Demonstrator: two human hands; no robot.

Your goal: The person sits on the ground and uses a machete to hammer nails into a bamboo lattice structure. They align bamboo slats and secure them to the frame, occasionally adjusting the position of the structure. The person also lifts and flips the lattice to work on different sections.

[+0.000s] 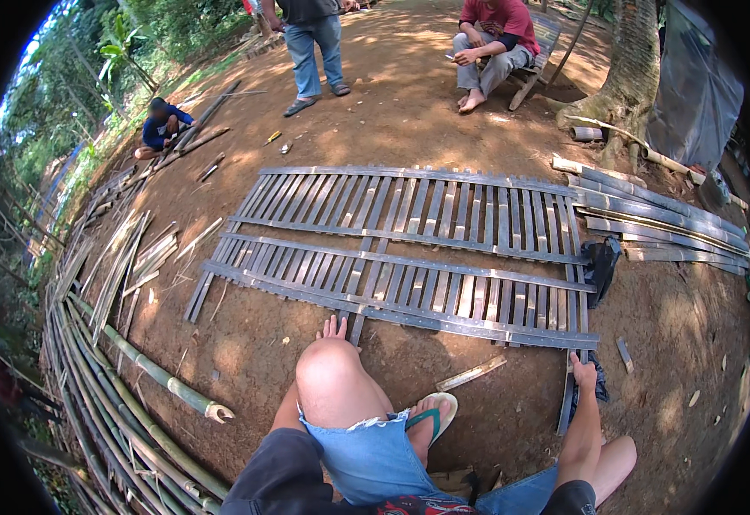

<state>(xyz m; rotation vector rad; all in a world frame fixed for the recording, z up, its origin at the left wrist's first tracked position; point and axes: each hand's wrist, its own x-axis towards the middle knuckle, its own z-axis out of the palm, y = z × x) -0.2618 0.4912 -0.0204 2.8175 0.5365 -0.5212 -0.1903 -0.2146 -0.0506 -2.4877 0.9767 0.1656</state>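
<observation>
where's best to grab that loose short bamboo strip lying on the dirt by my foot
Take the short bamboo strip near its middle, pinching across its narrow width from above. It lies flat and loose on the dirt, angled, clear of the slatted bamboo panel, nearer the right hand.

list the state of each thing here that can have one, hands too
bamboo slat panel: lying flat on the dirt, slats tied under cross strips
left hand: fingers spread, resting at the panel's near edge
right hand: closed on the end slat at the panel's near right corner
green bamboo pole: lying on the ground, cut end notched
flip-flop: worn on the foot
split bamboo planks: stacked flat at the right
</observation>
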